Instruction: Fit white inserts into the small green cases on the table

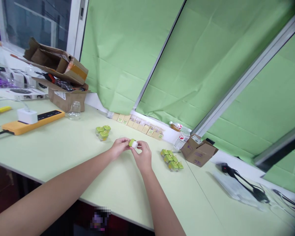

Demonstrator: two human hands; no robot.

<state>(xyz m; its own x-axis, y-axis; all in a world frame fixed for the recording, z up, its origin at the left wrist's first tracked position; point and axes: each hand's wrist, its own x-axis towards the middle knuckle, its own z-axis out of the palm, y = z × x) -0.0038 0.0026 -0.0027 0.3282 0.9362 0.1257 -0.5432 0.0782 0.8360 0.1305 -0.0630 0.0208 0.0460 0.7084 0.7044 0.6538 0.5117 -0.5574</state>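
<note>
Both hands meet over the middle of the pale table [64,147], pinching one small jar with a green lid [133,143] between them. My left hand [119,147] grips the green lid end. My right hand [143,154] grips the white end. A little cluster of three green-lidded jars [103,132] stands to the left of the hands. Several more green-lidded jars [172,160] sit in a group to the right.
A row of small tan cartons [137,124] lines the back edge under the green blinds. A small cardboard box [198,150] lies at right, a larger open one [64,85] at left. An orange power strip [31,121] and an empty glass jar [75,109] stand left. Black cables [243,180] lie right.
</note>
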